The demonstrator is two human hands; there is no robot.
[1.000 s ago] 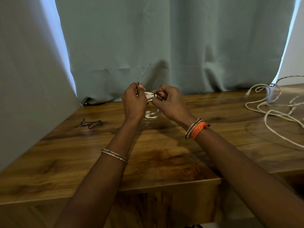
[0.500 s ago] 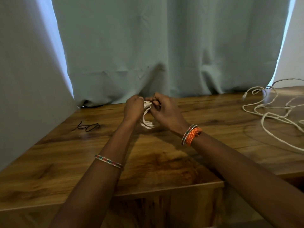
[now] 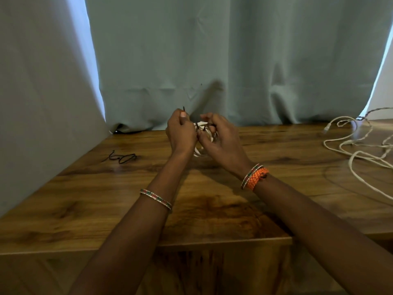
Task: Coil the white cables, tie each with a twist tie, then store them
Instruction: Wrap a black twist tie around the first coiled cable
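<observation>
— Hands?
— My left hand (image 3: 180, 133) pinches a dark twist tie (image 3: 184, 109); my right hand (image 3: 221, 139) grips the coiled white cable (image 3: 200, 152), held above the table (image 3: 106, 199).
— Beyond?
— Loose white cables (image 3: 357, 150) far right.

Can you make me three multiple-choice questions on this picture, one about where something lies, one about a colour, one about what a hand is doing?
1. Where does the loose white cable lie?
A. Right side of the table
B. On the floor
C. Left corner

2. What colour is the braided band on the right wrist?
A. Blue
B. Orange
C. Black

3. What is the left hand doing?
A. Resting flat
B. Hanging idle
C. Pinching a dark twist tie

Answers: 1 A, it sprawls at the right edge. 2 B, the braid is bright orange. 3 C, the tie's end pokes above its fingers beside the coiled cable.
</observation>
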